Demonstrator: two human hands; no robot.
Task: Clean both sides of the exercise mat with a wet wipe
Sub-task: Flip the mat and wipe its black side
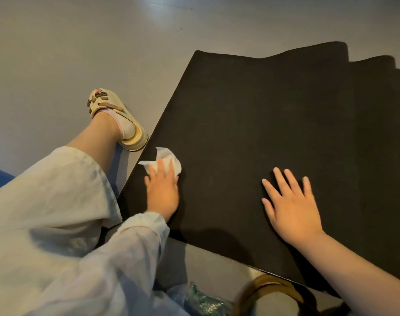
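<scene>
So the black mat [274,133] is lying flat on the grey floor [80,42], running off toward the upper right, where its far end curls up a bit. The near edge sits just in front of the person, and the left edge runs diagonally past a foot.

The left hand [162,190] is down on the mat close to that left edge, with the white wipe [166,159] under its fingers. The wipe is crumpled and sticks out past the fingertips, touching the mat. The fingers look fairly straight, pressing the wipe down rather than wrapping round it, though they're a little blurred, so I wouldn't swear to it. That arm has a loose pale sleeve [130,242] on it.

The right hand [290,201] is flat on the mat, well apart from the left, fingers spread, palm down, holding nothing. That forearm is bare.

Left of the mat there's a leg in pale wide trousers [46,201], with a cream sandal [117,119] on the foot, heel right next to the mat's edge. At the bottom of the view there's some crinkly greenish plastic [201,302] and a brownish curved thing [269,290] I can't make out.
</scene>
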